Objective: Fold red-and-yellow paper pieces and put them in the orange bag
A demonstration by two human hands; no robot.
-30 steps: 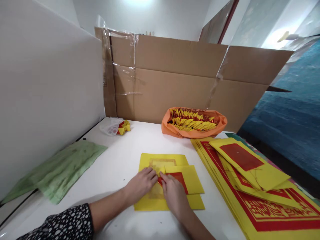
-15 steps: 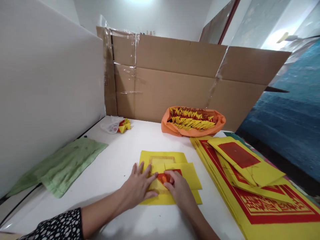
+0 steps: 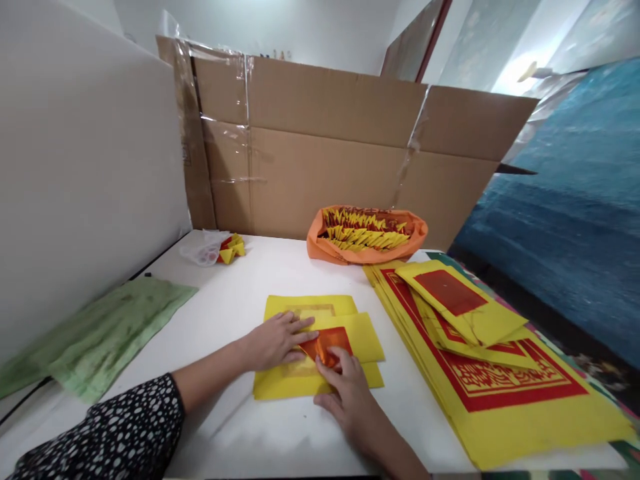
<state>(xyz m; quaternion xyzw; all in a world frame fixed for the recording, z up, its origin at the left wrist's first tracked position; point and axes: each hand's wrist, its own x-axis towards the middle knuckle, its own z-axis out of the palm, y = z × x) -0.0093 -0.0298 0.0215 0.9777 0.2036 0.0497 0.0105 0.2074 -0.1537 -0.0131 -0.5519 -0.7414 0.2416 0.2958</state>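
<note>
A yellow paper sheet [image 3: 367, 350] with a red-orange foil patch [image 3: 340, 337] lies on top of other yellow paper [image 3: 273, 383] on the white table. My left hand [image 3: 277, 340] rests flat on the paper's left part, fingers spread, fingertips by the patch's left corner. My right hand [image 3: 347, 387] is at the patch's lower edge, its bent fingers on a raised, shiny fold of the sheet. The thumb sits lower, apart from the index finger. Part of the fold is hidden behind these fingers.
Large yellow sheets with red print [image 3: 480, 407] are stacked at right, smaller patched sheets [image 3: 450, 293] on top. Behind stands an orange bag [image 3: 320, 250] full of folded yellow pieces. A green cloth [image 3: 125, 320] and a clear plastic bag [image 3: 200, 250] lie left. Cardboard [image 3: 325, 160] closes the back.
The view has shifted, so everything sits further left. My right hand has moved down over the patch, its thumb coming away from the fold. More of the red patch shows; my left hand stays flat.
</note>
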